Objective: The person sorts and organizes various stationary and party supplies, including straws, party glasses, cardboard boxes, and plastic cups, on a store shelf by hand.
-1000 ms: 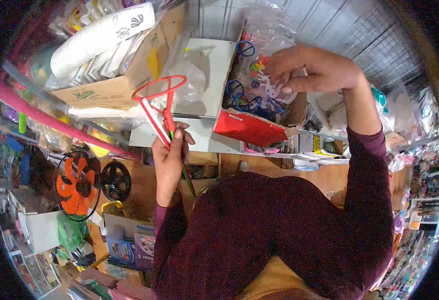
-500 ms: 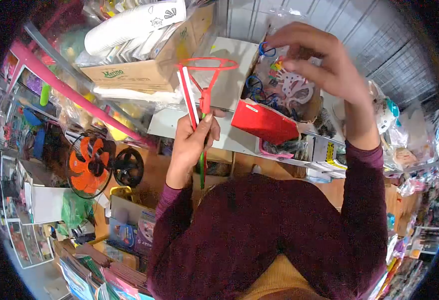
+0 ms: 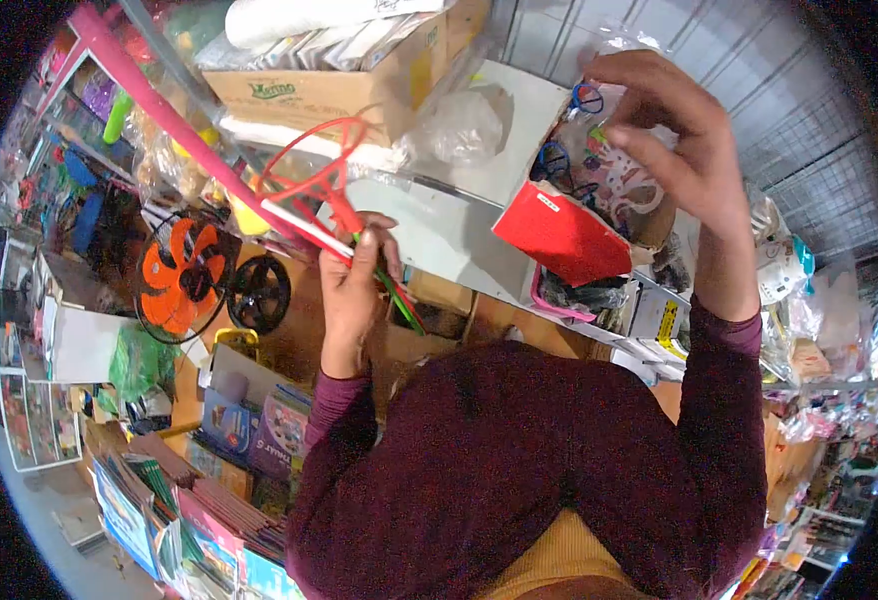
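Note:
My left hand (image 3: 354,285) is closed around the stem of a red plastic hoop (image 3: 344,170), which tilts up to the left. A white and red strip (image 3: 304,225) and a green stick (image 3: 399,300) are gripped along with it. Over an open box with a red front (image 3: 564,235), my right hand (image 3: 674,140) hovers with thumb and fingers apart, nothing visible between them. Inside the box lie blue ring-shaped pieces (image 3: 554,158) and pale cut-out plastic pieces (image 3: 634,185), partly behind my right hand.
A cardboard carton (image 3: 299,100) of packets stands at the back left, beside a clear plastic bag (image 3: 464,125) on the white shelf (image 3: 429,225). A pink pole (image 3: 169,105) slants along the left. An orange fan (image 3: 181,278) stands lower left, above stacked books (image 3: 229,520).
The red hoop has swung from upright to a leftward tilt as my left hand turned. My right hand stays over the box. The whole view has shifted a little.

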The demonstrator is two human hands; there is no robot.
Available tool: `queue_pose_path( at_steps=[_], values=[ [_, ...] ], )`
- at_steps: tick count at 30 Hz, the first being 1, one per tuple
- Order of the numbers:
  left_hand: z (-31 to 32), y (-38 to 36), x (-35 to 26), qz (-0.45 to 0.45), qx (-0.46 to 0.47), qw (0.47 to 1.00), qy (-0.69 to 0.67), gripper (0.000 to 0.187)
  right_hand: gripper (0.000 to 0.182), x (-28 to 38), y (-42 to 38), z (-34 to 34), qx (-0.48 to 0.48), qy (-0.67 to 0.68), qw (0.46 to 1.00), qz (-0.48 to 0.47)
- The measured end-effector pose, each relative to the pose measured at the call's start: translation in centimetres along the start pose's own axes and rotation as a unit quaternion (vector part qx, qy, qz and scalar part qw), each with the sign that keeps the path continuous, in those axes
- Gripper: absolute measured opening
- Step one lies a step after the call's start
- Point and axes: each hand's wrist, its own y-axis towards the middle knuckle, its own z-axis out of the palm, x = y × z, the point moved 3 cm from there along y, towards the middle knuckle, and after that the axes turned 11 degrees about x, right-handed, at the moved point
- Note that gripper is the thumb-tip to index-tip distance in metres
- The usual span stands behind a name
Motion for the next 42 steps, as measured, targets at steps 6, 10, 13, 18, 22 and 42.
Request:
queue_pose_path(
  at_steps=[6,10,13,18,22,42],
  values=[
    [-5.0,-3.2,7.3,-0.104,-0.117,0.978,-0.135,0.019,0.033,-0.6,-2.4,-1.0,-0.030,0.028,0.998,0.053],
    [-6.3,-4.0,11.1,-0.224,-0.154,0.944,-0.187,0.019,0.031,-1.3,-3.7,-1.1,-0.069,0.059,0.993,0.079],
    [-6.0,-5.0,14.5,-0.224,-0.096,0.945,-0.220,0.017,0.028,-1.4,-4.4,-0.9,-0.072,0.056,0.993,0.078],
    [-3.5,-5.8,16.4,-0.234,-0.069,0.918,-0.313,0.017,0.031,-1.7,-5.8,-0.9,-0.084,0.063,0.990,0.092],
    [-2.0,-6.2,16.3,-0.240,-0.057,0.927,-0.284,0.017,0.031,-1.7,-6.5,-1.1,-0.097,0.078,0.986,0.108],
    [-3.4,-9.2,15.4,-0.192,-0.111,0.924,-0.312,0.017,0.047,-2.2,-10.0,2.7,0.034,-0.102,0.993,0.045]
  ],
)
